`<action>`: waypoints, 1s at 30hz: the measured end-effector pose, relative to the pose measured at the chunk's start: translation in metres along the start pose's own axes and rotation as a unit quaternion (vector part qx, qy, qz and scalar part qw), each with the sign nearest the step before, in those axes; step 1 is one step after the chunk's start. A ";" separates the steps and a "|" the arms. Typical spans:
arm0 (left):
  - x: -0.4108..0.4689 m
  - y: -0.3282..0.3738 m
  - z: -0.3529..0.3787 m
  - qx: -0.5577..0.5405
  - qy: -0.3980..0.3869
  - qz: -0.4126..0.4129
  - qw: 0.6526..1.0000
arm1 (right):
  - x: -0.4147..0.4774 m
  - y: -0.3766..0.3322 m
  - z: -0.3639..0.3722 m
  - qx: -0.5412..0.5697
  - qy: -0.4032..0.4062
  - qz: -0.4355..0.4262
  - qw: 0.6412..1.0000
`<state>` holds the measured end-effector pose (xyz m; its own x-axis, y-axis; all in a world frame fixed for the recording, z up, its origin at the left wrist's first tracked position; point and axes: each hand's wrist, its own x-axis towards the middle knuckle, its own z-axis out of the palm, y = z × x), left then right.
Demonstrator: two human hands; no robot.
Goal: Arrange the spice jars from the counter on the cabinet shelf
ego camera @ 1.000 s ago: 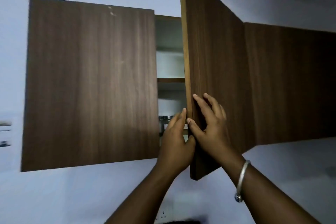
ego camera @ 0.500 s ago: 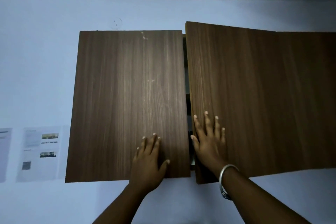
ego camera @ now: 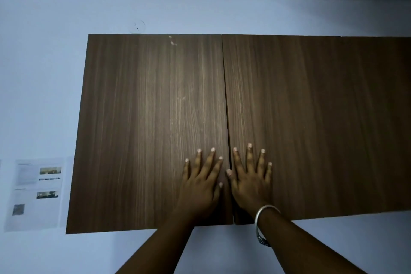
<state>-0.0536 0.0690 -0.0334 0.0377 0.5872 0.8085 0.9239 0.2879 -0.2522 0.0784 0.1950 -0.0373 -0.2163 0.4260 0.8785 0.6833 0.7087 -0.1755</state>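
My left hand (ego camera: 201, 187) lies flat on the left door (ego camera: 144, 129) of the cabinet, fingers straight and spread, holding nothing. My right hand (ego camera: 251, 182), a bangle (ego camera: 264, 213) at its wrist, lies the same way on the right door (ego camera: 278, 118). The two doors meet flush, and the seam (ego camera: 226, 107) between them runs upright, passing right between my thumbs. I can see no spice jars and no shelf. I judge that the shelf lies straight ahead of my palms, behind the wood, and that any jars set there are shut away, so the arranging looks finished or close to it. Each hand sits low on its own door, just beside the seam, and neither is nearer than the other. If I had to get in again, either hand could catch its door's inner edge. Some sheets of paper (ego camera: 35, 191) hang on the wall (ego camera: 44, 73) to the left.
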 end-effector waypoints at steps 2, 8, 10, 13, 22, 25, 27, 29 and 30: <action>0.004 0.005 0.013 0.001 -0.007 -0.007 1.000 | 0.000 0.002 0.005 -0.007 0.001 -0.003 1.000; 0.006 0.007 0.047 0.010 0.050 -0.013 0.999 | 0.003 0.007 0.021 -0.008 0.029 -0.031 0.999; 0.007 0.006 0.055 0.018 0.080 -0.006 0.997 | 0.004 0.008 0.025 -0.012 0.046 -0.035 0.998; 0.010 0.004 0.066 0.037 0.118 0.002 0.992 | 0.007 0.010 0.033 -0.013 0.075 -0.037 0.996; 0.004 0.006 0.049 0.031 0.066 0.002 0.997 | 0.001 0.009 0.024 -0.029 0.047 -0.034 0.998; 0.002 0.001 0.023 0.023 -0.023 -0.005 0.999 | -0.002 0.006 0.006 -0.028 -0.003 -0.033 0.999; 0.000 0.000 0.004 -0.001 -0.043 -0.005 0.999 | -0.005 0.003 -0.008 -0.015 -0.020 -0.036 0.999; -0.009 0.000 -0.011 -0.019 -0.035 -0.007 0.999 | -0.014 0.001 -0.024 -0.001 -0.031 -0.053 0.998; -0.010 -0.004 -0.018 -0.030 -0.027 -0.021 0.999 | -0.014 -0.001 -0.031 0.009 -0.032 -0.061 0.998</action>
<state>-0.0504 0.0483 -0.0314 -0.0217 0.6165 0.7871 0.9454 0.2688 -0.1845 0.1025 0.1711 -0.0356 -0.3416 0.3712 0.8634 0.6368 0.7671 -0.0779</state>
